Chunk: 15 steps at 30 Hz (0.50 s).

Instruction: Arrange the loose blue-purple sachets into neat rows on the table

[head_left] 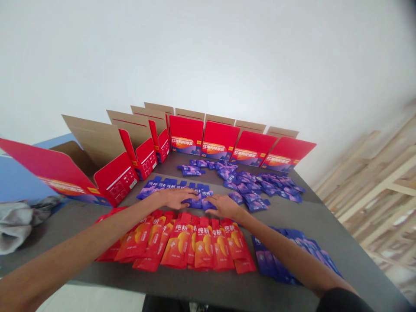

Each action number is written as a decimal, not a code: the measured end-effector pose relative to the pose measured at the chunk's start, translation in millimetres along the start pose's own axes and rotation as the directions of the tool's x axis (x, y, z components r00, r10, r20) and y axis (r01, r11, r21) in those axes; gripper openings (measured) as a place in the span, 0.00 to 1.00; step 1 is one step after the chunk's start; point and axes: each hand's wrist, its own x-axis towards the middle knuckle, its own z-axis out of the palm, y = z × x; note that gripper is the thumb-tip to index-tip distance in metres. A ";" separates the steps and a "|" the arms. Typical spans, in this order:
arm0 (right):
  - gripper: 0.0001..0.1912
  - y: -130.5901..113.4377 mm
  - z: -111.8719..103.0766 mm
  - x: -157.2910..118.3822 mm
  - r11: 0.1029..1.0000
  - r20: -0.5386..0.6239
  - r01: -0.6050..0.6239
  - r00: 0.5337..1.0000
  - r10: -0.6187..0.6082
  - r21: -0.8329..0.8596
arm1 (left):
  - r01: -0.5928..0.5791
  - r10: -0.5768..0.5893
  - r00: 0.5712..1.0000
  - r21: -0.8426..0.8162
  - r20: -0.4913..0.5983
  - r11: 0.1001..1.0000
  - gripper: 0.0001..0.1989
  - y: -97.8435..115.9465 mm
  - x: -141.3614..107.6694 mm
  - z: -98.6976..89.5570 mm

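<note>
A row of overlapping purple pouches (170,186) lies flat at mid-table. My left hand (178,198) rests on the front of this row, its fingers stretched out over the pouches. At the row's right end, the fingers of my right hand (224,206) reach out and touch the edge of the last purple pouch (205,193); its thumb is partly hidden. Below both hands spreads a row of red pouches (204,245) with orange fruit prints, the left ones partly covered by my left forearm. More purple pouches (266,260) lie under and beside my right forearm.
Open red cartons (185,134) line the back of the dark table (224,294), and more open cartons (118,184) run along the left. Small purple sachets (243,182) are heaped at the right middle. A grey cloth (14,225) lies far left; wooden racks (383,190) stand at right.
</note>
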 end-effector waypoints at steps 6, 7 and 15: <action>0.27 9.2 -0.2 -3.8 0.991 -0.159 -0.114 0.980 0.123 0.065 | 0.005 -0.005 1.000 0.082 -0.009 0.997 0.25 1.4 8.5 -2.1; 0.25 17.4 -1.8 -3.8 0.979 -0.179 -0.194 0.963 0.202 0.064 | 0.007 -0.007 1.000 0.090 -0.006 0.996 0.27 2.9 10.5 -2.2; 0.29 93.4 -22.2 11.8 0.758 -0.127 -0.650 0.757 0.641 -0.056 | -0.044 0.042 0.998 0.062 0.041 0.997 0.29 9.9 21.7 12.0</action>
